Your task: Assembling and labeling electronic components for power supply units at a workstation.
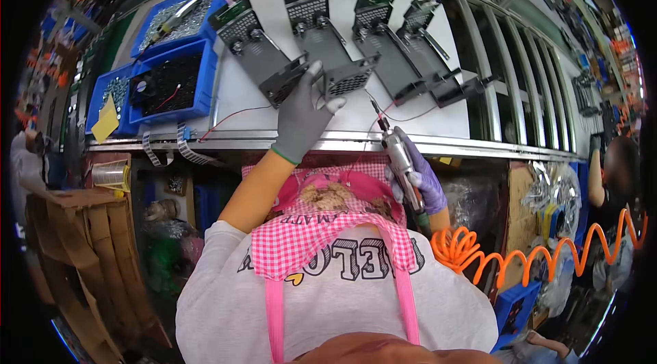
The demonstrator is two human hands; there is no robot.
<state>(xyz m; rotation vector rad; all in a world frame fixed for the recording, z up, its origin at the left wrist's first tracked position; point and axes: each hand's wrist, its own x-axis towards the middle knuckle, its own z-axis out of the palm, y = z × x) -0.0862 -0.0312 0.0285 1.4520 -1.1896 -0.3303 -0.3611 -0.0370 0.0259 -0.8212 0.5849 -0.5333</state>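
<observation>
Assembly bench seen from above. A white tabletop (445, 123) spans the upper centre of the frame, bounded below by a bright metal edge rail (239, 138) that bows toward the rim, and at upper right by a row of parallel silver metal bars (501, 76). On its left stand blue plastic bins, the nearest a rectangular bin of small black parts (209, 80). Four grey sheet-metal chassis with upright ends stand side by side at upper centre; the second from the left (321, 45) is nearest both hands. White surface shows as narrow gaps between some chassis, and more broadly at their lower right, toward the rail.

The left hand (301, 117), in a grey glove, has thumb and forefinger parted at the left edge of this chassis's black perforated end plate (350, 76); whether they grip it cannot be told. The right hand (424, 172), in a purple glove, is closed around a silver, pen-shaped power screwdriver (398, 152), its tip angled up and left, just beside the plate. A coiled orange hose (454, 241) extends toward the right rim.

Lettering: large dark capitals, inverted, cross the pale grey T-shirt (226, 295); smaller dark letters mark the pink gingham apron (287, 241).
</observation>
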